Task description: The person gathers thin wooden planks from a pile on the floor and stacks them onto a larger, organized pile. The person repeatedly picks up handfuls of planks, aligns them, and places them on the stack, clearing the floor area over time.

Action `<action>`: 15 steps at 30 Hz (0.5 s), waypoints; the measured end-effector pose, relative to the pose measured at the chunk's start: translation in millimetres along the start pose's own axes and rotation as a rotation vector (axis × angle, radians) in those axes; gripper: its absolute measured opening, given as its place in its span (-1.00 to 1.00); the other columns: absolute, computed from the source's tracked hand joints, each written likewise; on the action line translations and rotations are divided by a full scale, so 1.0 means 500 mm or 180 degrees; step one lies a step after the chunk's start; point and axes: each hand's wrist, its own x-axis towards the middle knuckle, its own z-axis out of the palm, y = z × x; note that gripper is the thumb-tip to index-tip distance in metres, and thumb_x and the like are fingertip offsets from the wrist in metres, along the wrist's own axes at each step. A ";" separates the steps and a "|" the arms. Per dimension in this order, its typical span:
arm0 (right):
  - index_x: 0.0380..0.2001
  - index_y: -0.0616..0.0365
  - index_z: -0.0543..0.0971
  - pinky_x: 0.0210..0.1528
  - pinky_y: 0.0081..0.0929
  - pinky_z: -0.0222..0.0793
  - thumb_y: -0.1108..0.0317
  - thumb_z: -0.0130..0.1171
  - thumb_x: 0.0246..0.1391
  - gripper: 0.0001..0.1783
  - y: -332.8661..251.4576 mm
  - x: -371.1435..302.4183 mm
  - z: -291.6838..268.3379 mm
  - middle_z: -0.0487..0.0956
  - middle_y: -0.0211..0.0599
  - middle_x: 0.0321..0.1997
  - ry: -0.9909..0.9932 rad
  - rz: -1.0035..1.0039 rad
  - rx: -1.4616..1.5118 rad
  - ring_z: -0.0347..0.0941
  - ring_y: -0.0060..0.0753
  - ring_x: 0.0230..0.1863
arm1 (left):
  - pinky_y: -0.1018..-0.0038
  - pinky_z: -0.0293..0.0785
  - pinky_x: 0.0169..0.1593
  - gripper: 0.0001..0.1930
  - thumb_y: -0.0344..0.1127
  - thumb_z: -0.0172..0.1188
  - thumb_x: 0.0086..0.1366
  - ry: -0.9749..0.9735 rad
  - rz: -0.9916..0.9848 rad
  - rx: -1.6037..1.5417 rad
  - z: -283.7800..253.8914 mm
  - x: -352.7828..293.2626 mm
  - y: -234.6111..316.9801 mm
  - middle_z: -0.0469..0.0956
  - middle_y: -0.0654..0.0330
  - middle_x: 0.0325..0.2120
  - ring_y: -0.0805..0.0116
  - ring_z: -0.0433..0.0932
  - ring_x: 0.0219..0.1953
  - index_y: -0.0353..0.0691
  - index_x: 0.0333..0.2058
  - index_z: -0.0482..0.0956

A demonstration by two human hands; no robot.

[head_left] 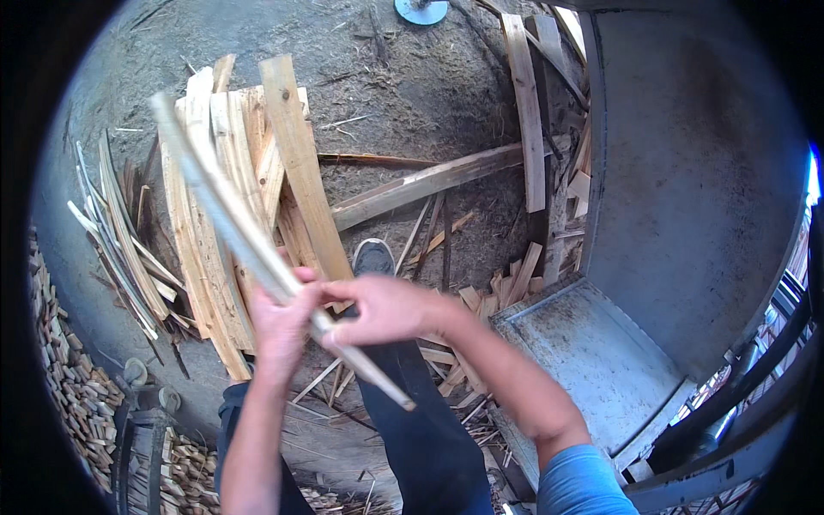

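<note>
Both my hands are closed on one long, thin wooden strip (243, 234), which slants from the upper left down over my leg and is slightly blurred at its far end. My left hand (283, 330) wraps round it near its lower half. Just to the right, my right hand (386, 309) grips it with fingers and thumb, touching or nearly touching the left. Beneath the strip lies a pile of flat wooden boards (193, 232) on the ground. One wider board (296, 154) rests on top of the pile at a slant.
Thin loose strips (124, 232) lie left of the pile. A long beam (429, 182) crosses the ground beyond my shoe (374, 256). At right stands a large metal panel (687, 172) with a metal ledge (592, 360) below. Short wood pieces (69, 378) fill the lower left.
</note>
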 end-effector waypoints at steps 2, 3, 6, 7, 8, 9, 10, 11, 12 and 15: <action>0.00 0.26 0.56 -0.08 -0.26 0.50 -0.05 0.36 -0.15 -0.29 0.058 0.022 -0.080 0.65 -0.01 -0.17 0.0980 0.0228 0.0025 0.59 -0.19 -0.16 | 0.53 0.57 -0.28 -0.41 -0.41 0.30 0.09 0.0577 0.0316 0.0226 -0.057 0.013 0.004 0.45 0.19 -0.34 0.43 0.54 -0.37 -0.38 0.09 0.30; -0.09 0.23 0.63 -0.15 -0.29 0.48 -0.01 0.36 -0.16 -0.38 0.124 0.027 -0.131 0.66 -0.04 -0.18 0.1929 0.0384 0.0022 0.59 -0.23 -0.23 | 0.53 0.55 -0.31 -0.45 -0.42 0.28 0.12 0.0799 0.0428 0.0337 -0.083 0.020 0.021 0.44 0.21 -0.38 0.44 0.52 -0.39 -0.39 0.08 0.32; 0.20 0.45 0.33 0.27 -0.13 0.29 0.00 0.40 -0.12 -0.05 0.320 0.003 -0.321 0.46 0.24 0.17 0.3478 0.0857 -0.0455 0.42 0.05 0.20 | 0.41 0.53 -0.11 -0.38 -0.41 0.27 0.16 0.1111 0.0420 0.1310 -0.170 0.052 0.048 0.52 0.08 -0.22 0.31 0.55 -0.19 -0.37 0.19 0.27; 0.24 0.42 0.25 0.29 -0.11 0.28 -0.03 0.41 -0.12 0.00 0.483 -0.023 -0.391 0.43 0.25 0.18 0.4786 0.1778 -0.1840 0.40 0.10 0.21 | 0.36 0.51 -0.02 -0.35 -0.40 0.27 0.17 0.1027 0.0670 0.1513 -0.151 0.084 0.063 0.54 0.03 -0.15 0.25 0.55 -0.13 -0.36 0.22 0.25; 0.21 0.41 0.25 0.23 -0.10 0.34 -0.04 0.43 -0.13 0.00 0.524 -0.037 -0.420 0.49 0.21 0.10 0.4881 0.1892 -0.2294 0.45 0.15 0.14 | 0.27 0.43 0.14 -0.27 -0.38 0.29 0.17 0.1001 0.0647 0.1780 -0.169 0.099 0.056 0.48 -0.08 0.04 0.14 0.53 0.01 -0.33 0.28 0.18; 0.19 0.40 0.26 0.16 -0.08 0.41 -0.06 0.44 -0.14 0.00 0.547 -0.046 -0.439 0.55 0.17 0.03 0.4987 0.2006 -0.2754 0.50 0.19 0.07 | 0.25 0.40 0.18 -0.24 -0.37 0.30 0.16 0.1128 0.0725 0.1951 -0.175 0.112 0.045 0.44 -0.11 0.08 0.12 0.50 0.05 -0.32 0.30 0.14; 0.14 0.39 0.29 0.12 -0.08 0.43 -0.05 0.44 -0.16 -0.05 0.550 -0.045 -0.446 0.56 0.15 -0.02 0.4807 0.2039 -0.2525 0.52 0.20 0.03 | 0.23 0.38 0.21 -0.20 -0.37 0.31 0.15 0.1265 0.0798 0.2130 -0.178 0.121 0.031 0.40 -0.14 0.13 0.10 0.47 0.10 -0.30 0.32 0.11; 0.09 0.37 0.32 0.08 -0.07 0.45 -0.03 0.44 -0.17 -0.10 0.553 -0.049 -0.454 0.58 0.13 -0.06 0.4638 0.2081 -0.2293 0.53 0.21 -0.02 | 0.21 0.35 0.24 -0.17 -0.36 0.32 0.14 0.1386 0.0884 0.2311 -0.180 0.132 0.014 0.35 -0.17 0.18 0.08 0.45 0.15 -0.29 0.34 0.08; 0.04 0.36 0.36 0.05 -0.07 0.48 -0.02 0.45 -0.19 -0.15 0.547 -0.052 -0.455 0.59 0.11 -0.10 0.4461 0.2124 -0.2064 0.55 0.23 -0.06 | 0.19 0.17 0.38 -0.09 -0.35 0.32 0.14 0.1660 0.1158 0.3019 -0.184 0.143 -0.009 0.19 -0.17 0.30 0.05 0.27 0.31 -0.28 0.38 -0.03; -0.04 0.34 0.39 0.01 -0.10 0.49 0.06 0.44 -0.23 -0.24 0.488 -0.032 -0.375 0.59 0.16 -0.14 0.3973 0.1853 -0.1157 0.56 0.20 -0.09 | 0.20 0.02 0.45 -0.09 -0.38 0.33 0.13 0.1801 0.2035 0.3455 -0.103 0.112 -0.004 0.14 -0.11 0.34 0.04 0.13 0.39 -0.29 0.38 -0.01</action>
